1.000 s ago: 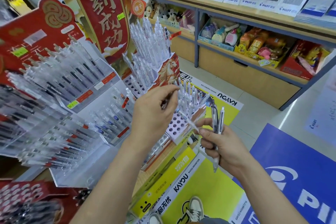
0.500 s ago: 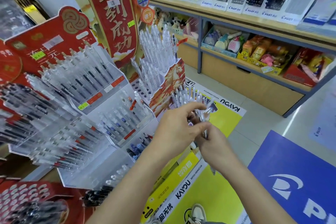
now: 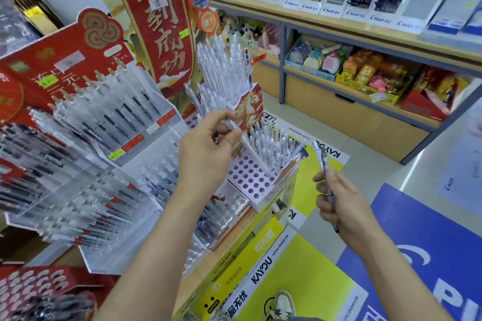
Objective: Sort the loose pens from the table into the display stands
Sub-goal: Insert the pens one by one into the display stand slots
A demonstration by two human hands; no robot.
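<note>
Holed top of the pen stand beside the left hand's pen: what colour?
Pale pink stand top, dotted with round holes; only the head view shows it.

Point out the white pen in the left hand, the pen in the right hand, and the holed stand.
white pen (image 3: 252,150): head view, mid-barrel.
clear pen (image 3: 322,162): head view, upper barrel.
holed stand (image 3: 243,177): head view, bare hole grid.

Bright even shop light, motion blur at left, wide-angle edge bending
</note>
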